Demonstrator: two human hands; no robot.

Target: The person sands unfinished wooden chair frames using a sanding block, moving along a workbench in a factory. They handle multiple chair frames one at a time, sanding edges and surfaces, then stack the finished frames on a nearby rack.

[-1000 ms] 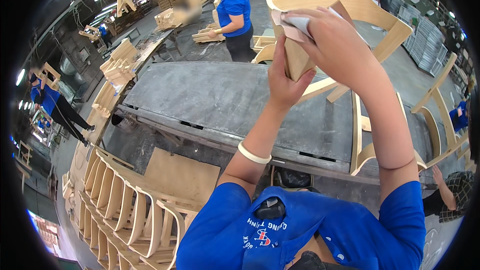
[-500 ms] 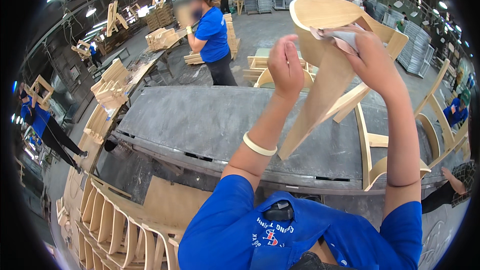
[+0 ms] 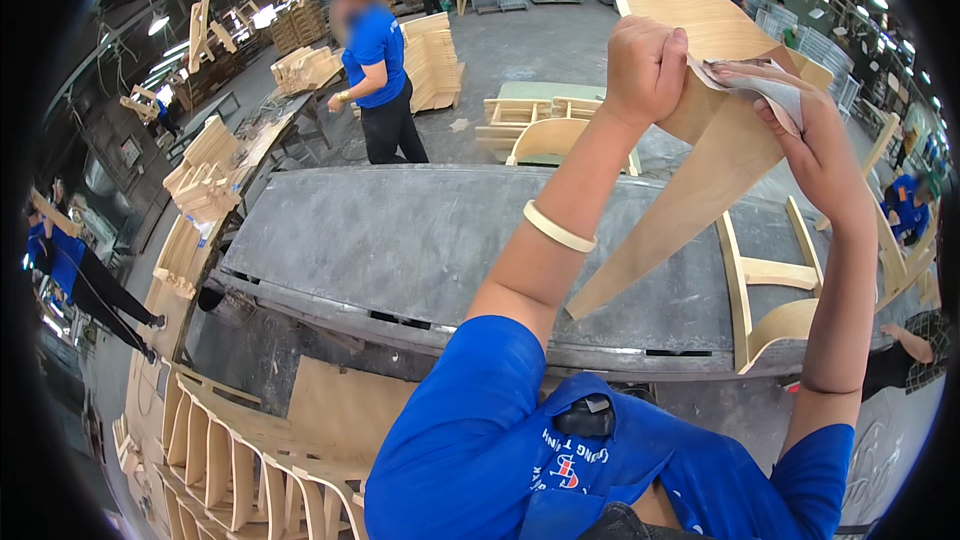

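A pale wooden chair (image 3: 690, 15) with a broad curved panel stands over the grey table. One long tapered leg (image 3: 680, 190) slants down toward me. My left hand (image 3: 645, 70) is closed in a fist at the curved panel's near edge; its fingertips are hidden, but it appears to grip that edge. My right hand (image 3: 815, 135) is closed round a folded sheet of sandpaper (image 3: 765, 85), pressed against the wood near the top of the tapered leg. The sheet shows a pale grey back and a brownish face.
Beneath the chair lies a long grey table (image 3: 420, 240). Another wooden frame (image 3: 765, 275) rests at its right. Curved wooden parts (image 3: 235, 460) are stacked at lower left. Across the table, a person in blue (image 3: 380, 70) stands near a bench with wooden pieces (image 3: 205, 175).
Both hands have shifted right in view. My left hand has gone from raised with fingers extended to closed at the panel's edge. The person across has lowered an arm.
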